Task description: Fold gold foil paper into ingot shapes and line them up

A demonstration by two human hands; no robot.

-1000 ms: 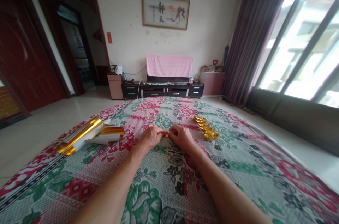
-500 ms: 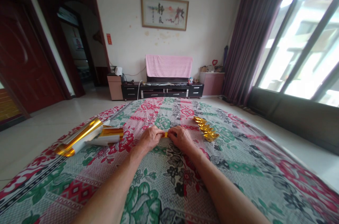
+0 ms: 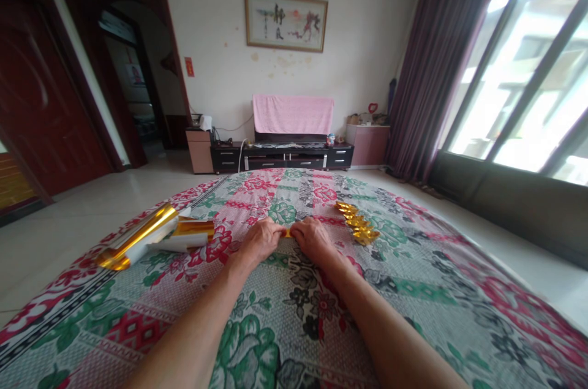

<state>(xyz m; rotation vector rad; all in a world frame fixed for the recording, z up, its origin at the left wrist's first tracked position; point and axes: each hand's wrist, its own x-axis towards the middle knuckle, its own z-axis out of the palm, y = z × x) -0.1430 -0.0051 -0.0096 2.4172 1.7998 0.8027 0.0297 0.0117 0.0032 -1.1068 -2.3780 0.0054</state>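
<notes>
Between my two hands a small folded piece of gold foil paper [image 3: 288, 233] shows just above the patterned tablecloth [image 3: 257, 340]. My left hand [image 3: 263, 237] pinches its left end, and my right hand [image 3: 313, 237] pinches its right end; the fingers cover most of it. Right of my right hand stands a row of several folded gold foil ingots [image 3: 357, 223], set close together. To the left lie loosely rolled gold foil sheets [image 3: 158, 230] with white backs.
The cloth-covered table curves away in front of me. Beyond it, a low black cabinet [image 3: 294, 157] stands by the wall, with a pink towel [image 3: 294, 113] draped over what it carries. A purple curtain [image 3: 422, 70] and a window are on the right, a red door [image 3: 41, 76] on the left.
My right fingers have shifted slightly over the gold foil paper, so a little less of it shows. Both hands stay in the same place; the ingots and rolled sheets have not moved.
</notes>
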